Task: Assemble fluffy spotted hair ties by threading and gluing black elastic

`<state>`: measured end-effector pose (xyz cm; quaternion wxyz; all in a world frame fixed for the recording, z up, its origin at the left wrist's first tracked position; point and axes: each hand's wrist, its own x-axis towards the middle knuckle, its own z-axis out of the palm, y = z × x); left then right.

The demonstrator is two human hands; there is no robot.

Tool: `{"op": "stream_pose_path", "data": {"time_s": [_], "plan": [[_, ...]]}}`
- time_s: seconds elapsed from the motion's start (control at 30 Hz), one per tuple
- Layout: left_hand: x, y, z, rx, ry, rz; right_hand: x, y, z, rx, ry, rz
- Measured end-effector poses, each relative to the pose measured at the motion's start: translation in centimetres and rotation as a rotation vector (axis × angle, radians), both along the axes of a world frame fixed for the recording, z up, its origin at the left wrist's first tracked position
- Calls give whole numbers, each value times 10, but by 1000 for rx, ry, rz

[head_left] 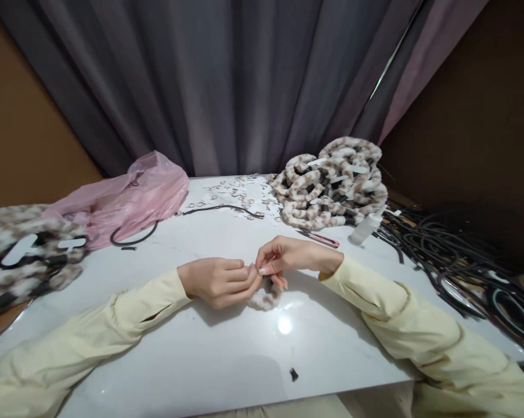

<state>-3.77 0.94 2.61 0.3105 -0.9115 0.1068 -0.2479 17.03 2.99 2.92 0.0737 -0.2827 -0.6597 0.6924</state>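
My left hand (221, 282) and my right hand (290, 255) meet over the middle of the white table, fingertips together. Between them they hold a fluffy white-and-brown plush loop (267, 301) with a dark part near the fingers. Its lower curve shows just above the tabletop, while my fingers cover its upper part. My right thumb and forefinger pinch at the dark part, and the other right fingers curl beside the plush. The left fingers are bent closed around its left side. Whether something small sits between the fingertips I cannot tell.
Fluffy loops with white tags are piled at the back right (331, 183) and far left (24, 255). Nearby are a pink plastic bag (131, 197), small wire-like rings (239, 194), pink-handled snips (320, 237), a translucent bottle (366, 227), black cords (436, 244) and a black scrap (293, 374).
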Motion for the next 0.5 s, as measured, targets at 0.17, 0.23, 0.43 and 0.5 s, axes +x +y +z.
{"op": "stream_pose_path", "data": {"time_s": [0.17,0.23,0.43,0.5], "plan": [[-7,-5,-7,-622,-170,234,5,-22,6,510,27,-272],[-6,-13,-7,-973,-281,383,7,-30,4,784,43,-339],[7,-29,3,-1626,-220,580,3,-44,-11,1318,171,-406],[8,-31,4,-1683,-230,566,1,-46,-13,1357,183,-424]]}}
